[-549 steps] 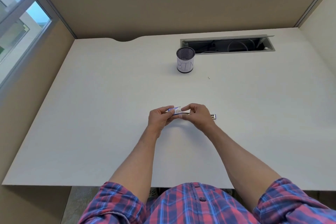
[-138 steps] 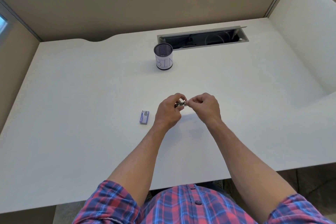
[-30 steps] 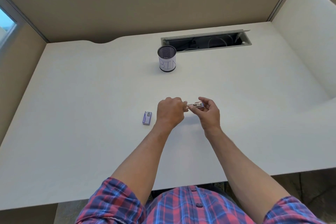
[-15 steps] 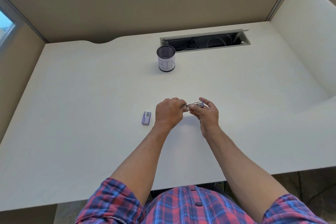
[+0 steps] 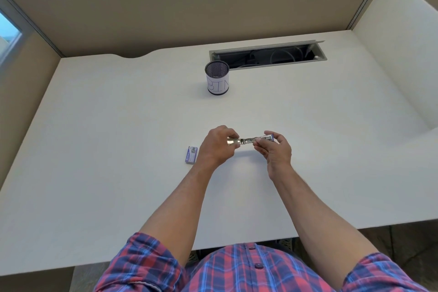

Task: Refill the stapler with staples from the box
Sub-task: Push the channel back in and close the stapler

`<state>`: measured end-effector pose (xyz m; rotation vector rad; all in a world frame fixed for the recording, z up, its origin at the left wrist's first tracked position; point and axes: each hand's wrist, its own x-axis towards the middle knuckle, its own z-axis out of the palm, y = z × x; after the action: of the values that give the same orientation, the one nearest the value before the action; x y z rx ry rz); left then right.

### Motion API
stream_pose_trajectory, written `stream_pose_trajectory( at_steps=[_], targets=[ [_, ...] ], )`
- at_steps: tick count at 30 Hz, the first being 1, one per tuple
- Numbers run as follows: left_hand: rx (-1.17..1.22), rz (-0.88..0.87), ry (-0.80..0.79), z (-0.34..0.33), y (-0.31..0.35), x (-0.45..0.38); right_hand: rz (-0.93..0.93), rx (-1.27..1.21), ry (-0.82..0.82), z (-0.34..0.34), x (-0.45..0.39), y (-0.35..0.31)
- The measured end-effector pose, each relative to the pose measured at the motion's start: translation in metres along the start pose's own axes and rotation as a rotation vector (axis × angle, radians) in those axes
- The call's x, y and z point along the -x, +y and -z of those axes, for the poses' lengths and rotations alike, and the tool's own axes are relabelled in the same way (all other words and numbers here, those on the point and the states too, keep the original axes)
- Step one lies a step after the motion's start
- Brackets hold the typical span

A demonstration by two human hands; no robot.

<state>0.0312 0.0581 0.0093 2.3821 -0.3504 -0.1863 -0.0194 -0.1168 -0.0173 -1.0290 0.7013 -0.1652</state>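
Observation:
A small metal stapler (image 5: 250,140) is held level just above the white desk (image 5: 118,185), folded open into one long strip. My left hand (image 5: 218,147) pinches its left end. My right hand (image 5: 275,149) grips its right end, where a bit of purple shows. The purple staple box (image 5: 191,154) lies flat on the desk just left of my left hand, apart from it. Whether staples sit in the stapler's channel is too small to tell.
A black mesh cup (image 5: 216,77) with a white label reading "BIN" stands at the back centre. Behind it is an open cable slot (image 5: 267,54) in the desk. Beige partition walls enclose the back and left; a cream padded panel (image 5: 398,50) rises at the right.
Over the last second the stapler has spread out longer between my hands, with my hands moving slightly apart. The staple box has stayed where it lay.

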Motion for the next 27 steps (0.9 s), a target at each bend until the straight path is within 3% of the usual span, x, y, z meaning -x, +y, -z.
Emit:
stream_pose_trajectory(
  at_steps=[6,17,23,27],
  targets=[
    [0.307,0.127,0.031,0.004,0.002,-0.001,0.012,0.073,-0.033,0.006,0.000,0.004],
    [0.649,0.231,-0.002,-0.004,0.003,-0.002,0.133,0.331,-0.158,-0.006,0.009,0.000],
    [0.687,0.206,-0.198,-0.007,0.002,0.000,0.271,0.540,-0.118,-0.012,0.012,0.004],
    [0.705,0.255,-0.177,-0.009,0.000,0.002,0.372,0.681,-0.165,-0.016,0.016,0.010]
  ],
)
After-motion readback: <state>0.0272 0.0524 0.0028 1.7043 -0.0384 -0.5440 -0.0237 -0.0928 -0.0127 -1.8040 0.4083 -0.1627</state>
